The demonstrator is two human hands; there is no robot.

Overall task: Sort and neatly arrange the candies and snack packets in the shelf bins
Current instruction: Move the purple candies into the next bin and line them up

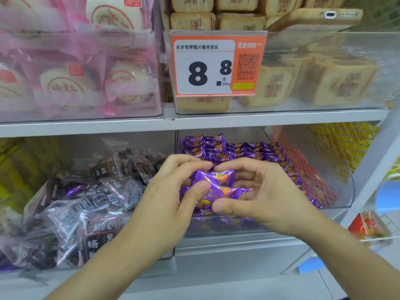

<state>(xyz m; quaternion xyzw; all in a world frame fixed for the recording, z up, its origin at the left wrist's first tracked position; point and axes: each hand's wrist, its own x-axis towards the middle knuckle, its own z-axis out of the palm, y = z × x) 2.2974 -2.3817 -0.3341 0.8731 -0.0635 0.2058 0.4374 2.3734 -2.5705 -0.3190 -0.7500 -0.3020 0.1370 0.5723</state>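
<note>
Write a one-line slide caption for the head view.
Both hands, left and right, hold purple candies over their clear bin on the lower shelf.

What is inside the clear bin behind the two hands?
Purple candy packets fill the clear bin. Both hands cover the middle, so the bottom stays hidden.

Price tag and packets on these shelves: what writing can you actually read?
Price tag: "米多奇烤馍片香烤原味"
Price tag: "8.8 元", "500g"
Dark packets: "杨"; the rest is blurred
Purple candies, pink packets, biscuit stamps: too blurred to read
</note>
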